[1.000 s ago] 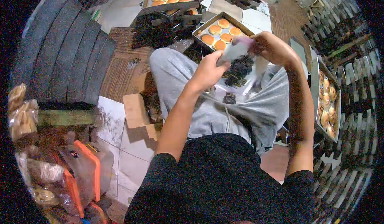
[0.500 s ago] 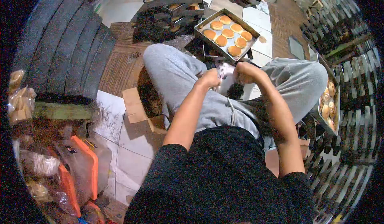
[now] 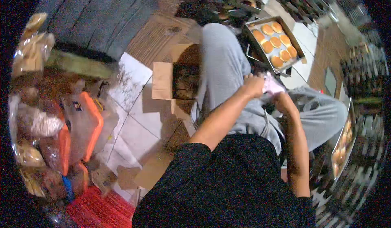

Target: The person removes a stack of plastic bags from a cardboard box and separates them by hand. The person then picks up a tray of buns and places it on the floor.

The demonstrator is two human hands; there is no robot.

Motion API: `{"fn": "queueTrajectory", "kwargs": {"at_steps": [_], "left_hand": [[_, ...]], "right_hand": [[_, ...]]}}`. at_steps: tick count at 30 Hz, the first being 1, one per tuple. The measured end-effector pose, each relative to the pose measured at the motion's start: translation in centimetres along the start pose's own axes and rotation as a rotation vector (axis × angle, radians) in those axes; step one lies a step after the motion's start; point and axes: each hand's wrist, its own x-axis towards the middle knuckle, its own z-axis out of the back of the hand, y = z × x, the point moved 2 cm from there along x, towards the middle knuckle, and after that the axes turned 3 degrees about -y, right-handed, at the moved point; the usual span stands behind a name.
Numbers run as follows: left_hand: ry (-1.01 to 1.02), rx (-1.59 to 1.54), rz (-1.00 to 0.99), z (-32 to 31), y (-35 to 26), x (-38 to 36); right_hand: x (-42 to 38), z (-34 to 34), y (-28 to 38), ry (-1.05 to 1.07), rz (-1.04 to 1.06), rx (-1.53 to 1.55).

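Observation:
Over my lap, my left hand [image 3: 254,85] is closed on one side of a crumpled whitish-pink piece with dark marks [image 3: 270,82]; it looks like thin plastic or cloth, but blur hides its kind. Its lower right edge meets my right hand [image 3: 284,101], whose fingers are curled in against it. Just beyond my hands, a metal tray [image 3: 272,67] lined with pale paper holds several round golden buns [image 3: 275,42]. Beneath this tray, the edge of another tray shows.
To my left stands an open cardboard box [image 3: 162,81] on the tiles. Clear containers with orange rims [image 3: 93,122] and bagged goods [image 3: 36,55] lie farther left. Dark stacked trays [image 3: 97,20] rise at upper left. Another bun tray [image 3: 344,146] sits by my right knee.
My view has swung left, so the hands, legs and bun tray appear farther right. Both hands stay together at the pale piece. A red woven surface has come into view at lower left.

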Motion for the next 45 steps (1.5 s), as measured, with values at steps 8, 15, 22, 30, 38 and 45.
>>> {"fn": "queueTrajectory", "kwargs": {"at_steps": [8,15,22,30,38,45], "left_hand": [[-0.707,-0.311,-0.138,10.9,3.4,-12.2],[-0.424,-0.12,0.768,2.5,25.1,-15.5],[-0.36,0.132,1.057,-1.6,31.3,-9.1],[-0.342,0.883,0.654,-13.7,31.4,-12.2],[-0.425,0.319,1.195,-6.4,33.5,-10.3],[-0.37,0.638,1.19,-12.2,36.2,-10.6]], "right_hand": [[-4.9,8.9,-6.3,-0.462,0.012,-0.379],[-4.7,8.3,-14.6,-0.751,-0.292,-0.246],[-2.5,8.1,-15.5,-0.774,-0.321,-0.217],[-0.4,8.3,-15.6,-0.693,-0.365,-0.238],[0.6,8.5,-15.3,-0.703,-0.33,-0.23],[0.7,8.8,-14.0,-0.72,-0.29,-0.256]]}}
